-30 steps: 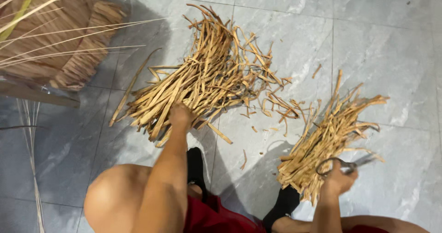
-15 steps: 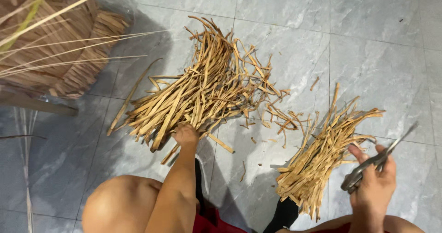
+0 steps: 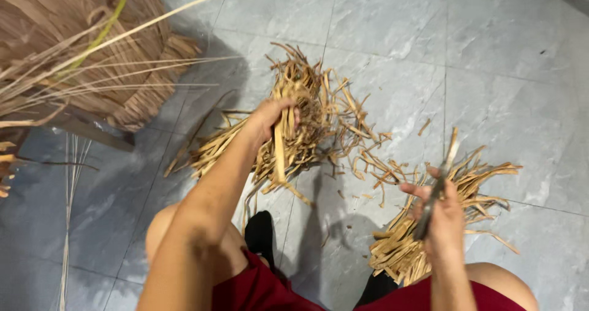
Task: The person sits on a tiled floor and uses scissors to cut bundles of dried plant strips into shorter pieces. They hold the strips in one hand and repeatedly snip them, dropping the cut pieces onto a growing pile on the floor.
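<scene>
Woven basket (image 3: 92,59): seen at the far left, brown, with thin pale reeds (image 3: 123,53) sticking out across it toward the right.

Loose reeds on floor (image 3: 70,188): a few thin stalks are laid on the grey tiled floor (image 3: 503,59) below the basket.

Left hand (image 3: 273,117): raised over the left pile; its grip is closed around a tan strip (image 3: 280,151), which is held at its upper end.

Tan strip: hung nearly straight down from the left grip, long axis close to vertical in the view, its lower end among the heap beneath.

Left pile (image 3: 307,120): a loose heap of tan fibre strips is spread on the floor directly under and around the left hand, fanned toward the lower left.

Right hand (image 3: 438,216): held lower and nearer the body; its grip is closed around metal scissors (image 3: 437,191), the blades pointed up and away. Whether the blades are parted cannot be told.

Right pile (image 3: 442,219): a second, tidier bundle is laid under and beyond the right hand.

Key relation: the strip lies to the left of the scissors, well apart, with bare floor between; the left hand is the one already on it.
</scene>
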